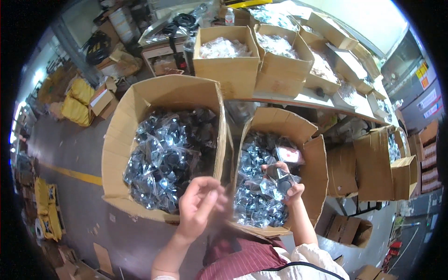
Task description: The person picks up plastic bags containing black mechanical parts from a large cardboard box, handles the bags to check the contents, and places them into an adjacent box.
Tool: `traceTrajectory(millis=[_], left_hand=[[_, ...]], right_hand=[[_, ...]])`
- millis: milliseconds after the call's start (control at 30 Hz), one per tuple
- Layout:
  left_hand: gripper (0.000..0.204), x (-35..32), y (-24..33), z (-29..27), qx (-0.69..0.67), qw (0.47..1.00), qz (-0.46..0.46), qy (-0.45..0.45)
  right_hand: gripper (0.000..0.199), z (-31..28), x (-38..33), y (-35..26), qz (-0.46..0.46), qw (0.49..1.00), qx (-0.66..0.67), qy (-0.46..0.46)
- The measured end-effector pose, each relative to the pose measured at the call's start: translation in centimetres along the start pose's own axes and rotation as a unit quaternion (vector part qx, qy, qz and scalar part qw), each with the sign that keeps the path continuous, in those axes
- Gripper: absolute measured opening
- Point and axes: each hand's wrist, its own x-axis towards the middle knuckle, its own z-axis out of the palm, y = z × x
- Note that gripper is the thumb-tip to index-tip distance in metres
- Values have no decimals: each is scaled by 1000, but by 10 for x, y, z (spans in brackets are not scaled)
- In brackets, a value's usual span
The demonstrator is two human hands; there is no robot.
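My right hand [294, 190] is closed around a clear plastic bag with a dark round part [283, 185] inside, over the right-hand cardboard box [313, 161]. Many similar bagged dark parts [261, 205] fill that box, and a red-and-white packet [289, 155] lies on them near its far right side. My left hand [199, 205] is raised at the near right corner of the left cardboard box [116, 140]. Its fingers are loosely bent and slightly blurred, with nothing visible in them. Inside the left box is a heap of bagged dark parts [161, 161].
Behind the two boxes stands a table [336, 108] with open cartons [228, 72] of bagged pieces and a plastic bottle [229, 17]. More cardboard boxes [373, 163] are at the right. Yellow sacks [77, 102] lie at the far left, and a yellow line [74, 174] crosses the floor.
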Motion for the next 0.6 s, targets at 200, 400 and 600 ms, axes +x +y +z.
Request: traceTrajectory(millis=[200, 400, 600], left_hand=[[72, -27, -12, 45, 309, 946, 66, -69], [78, -61, -38, 99, -51, 996, -5, -71], [49, -93, -28, 125, -333, 938, -95, -1]], right_hand=[[109, 69, -24, -34, -41, 992, 36, -115], [123, 119, -58, -44, -50, 991, 55, -109], [113, 103, -95, -58, 17, 981, 155, -118]])
